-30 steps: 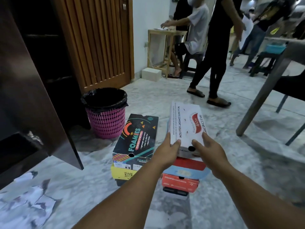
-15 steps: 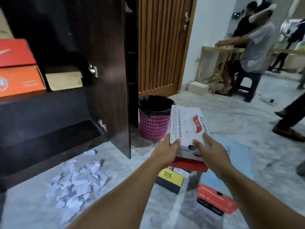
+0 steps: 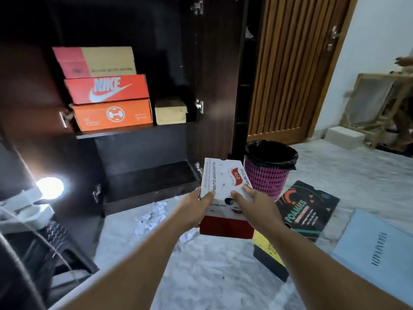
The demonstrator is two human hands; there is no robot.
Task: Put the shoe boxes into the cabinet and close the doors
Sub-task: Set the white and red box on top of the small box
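The white box (image 3: 224, 184) is being gripped at its near end by both hands (image 3: 196, 209) (image 3: 257, 205), held before the open cabinet (image 3: 143, 144), and is risking being snagged on the door (image 3: 214, 74) or shelf edge.

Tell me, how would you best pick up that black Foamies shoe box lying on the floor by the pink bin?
Probably by its two long sides, coming from above with a hand on each. The Foamies box lies flat, lid up, on another box, so its side walls look free. The pink bin stands close behind, so approach from the near end.
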